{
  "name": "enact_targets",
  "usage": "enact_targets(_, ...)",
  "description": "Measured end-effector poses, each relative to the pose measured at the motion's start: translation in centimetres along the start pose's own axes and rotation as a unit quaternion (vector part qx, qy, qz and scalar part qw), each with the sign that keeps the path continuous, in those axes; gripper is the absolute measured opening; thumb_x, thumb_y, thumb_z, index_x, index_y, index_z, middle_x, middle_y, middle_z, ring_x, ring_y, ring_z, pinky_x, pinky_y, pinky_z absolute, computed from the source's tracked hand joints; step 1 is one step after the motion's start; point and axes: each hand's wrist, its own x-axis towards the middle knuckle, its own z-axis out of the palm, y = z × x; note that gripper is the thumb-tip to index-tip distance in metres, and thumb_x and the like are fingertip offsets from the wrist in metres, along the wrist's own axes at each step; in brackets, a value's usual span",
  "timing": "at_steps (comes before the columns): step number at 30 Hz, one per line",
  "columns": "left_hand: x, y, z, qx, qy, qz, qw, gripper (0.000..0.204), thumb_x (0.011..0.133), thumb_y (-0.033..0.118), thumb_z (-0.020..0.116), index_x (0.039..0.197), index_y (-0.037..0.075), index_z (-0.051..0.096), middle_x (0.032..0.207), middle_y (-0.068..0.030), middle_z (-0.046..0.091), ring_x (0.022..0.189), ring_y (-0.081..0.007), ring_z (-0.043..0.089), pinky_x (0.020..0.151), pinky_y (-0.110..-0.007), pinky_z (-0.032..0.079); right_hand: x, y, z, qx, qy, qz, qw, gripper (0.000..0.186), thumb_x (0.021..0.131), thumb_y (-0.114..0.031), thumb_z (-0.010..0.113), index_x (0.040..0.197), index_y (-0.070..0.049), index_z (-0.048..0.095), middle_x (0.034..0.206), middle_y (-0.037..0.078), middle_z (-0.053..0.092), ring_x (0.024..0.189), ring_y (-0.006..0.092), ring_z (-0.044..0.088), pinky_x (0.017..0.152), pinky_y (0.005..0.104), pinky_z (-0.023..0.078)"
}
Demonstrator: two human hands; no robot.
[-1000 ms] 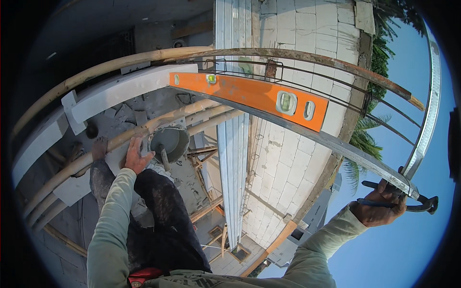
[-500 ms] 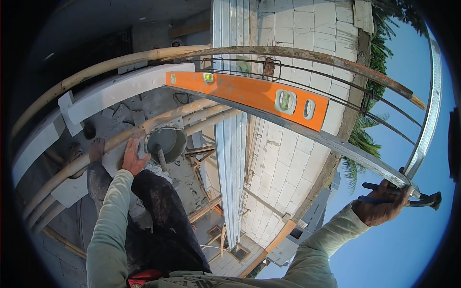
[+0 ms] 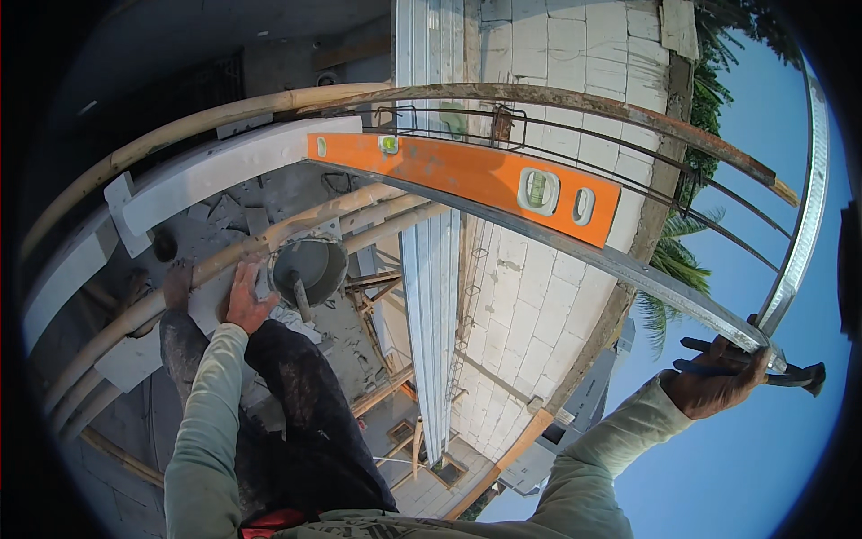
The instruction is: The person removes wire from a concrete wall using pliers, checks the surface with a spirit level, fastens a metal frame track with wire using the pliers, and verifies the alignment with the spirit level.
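Note:
My right hand [image 3: 714, 382] is closed round dark pincers [image 3: 813, 378] with blue handles, right by the corner where two metal channels meet. One channel [image 3: 646, 277] runs from there inward to the left; the other [image 3: 805, 216] rises along the right side. An orange spirit level [image 3: 467, 172] lies along the first channel, its vials facing me. My left hand [image 3: 247, 301] has its fingers stretched out against a bamboo pole [image 3: 215, 263]. Beside that hand sits a round bucket [image 3: 341, 260] holding grey mortar and a tool handle [image 3: 302, 296].
White blocks [image 3: 220, 175] form a curved line at the left. A bamboo rail [image 3: 180, 126] and rusty rebar [image 3: 620, 115] pass above the level. Tall metal channels [image 3: 426, 296] stand before a white block wall [image 3: 525, 296]. Rubble litters the floor, and open sky shows at right.
The spirit level's right end has shifted very slightly right and down. Both hands stay nearly where they were.

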Motion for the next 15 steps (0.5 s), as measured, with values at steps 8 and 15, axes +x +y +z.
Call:
enact_targets(8, 0.1, -0.2, 0.0, -0.007, 0.000, -0.015, 1.000, 0.065, 0.064, 0.015, 0.070, 0.122, -0.001, 0.046, 0.132, -0.0241, 0.044, 0.123, -0.0459, 0.037, 0.106, -0.046, 0.031, 0.6, 0.3, -0.3, 0.068, -0.008, 0.077, 0.995, 0.042, 0.090, -0.033, 0.055, 0.109, 0.005, 0.053, 0.104, 0.020, 0.063, 0.063, 0.0216, 0.066, 0.038, 0.0265, 0.054)
enact_targets(15, 0.2, 0.1, 0.1, -0.006, 0.008, -0.009, 1.000, 0.063, 0.064, 0.014, 0.070, 0.121, -0.001, 0.047, 0.129, -0.0236, 0.046, 0.122, -0.0444, 0.039, 0.105, -0.045, 0.032, 0.9, 0.9, -0.9, 0.083, -0.011, 0.081, 0.993, 0.034, 0.093, -0.028, 0.052, 0.112, 0.001, 0.053, 0.107, 0.022, 0.061, 0.057, 0.0231, 0.064, 0.035, 0.0267, 0.053)
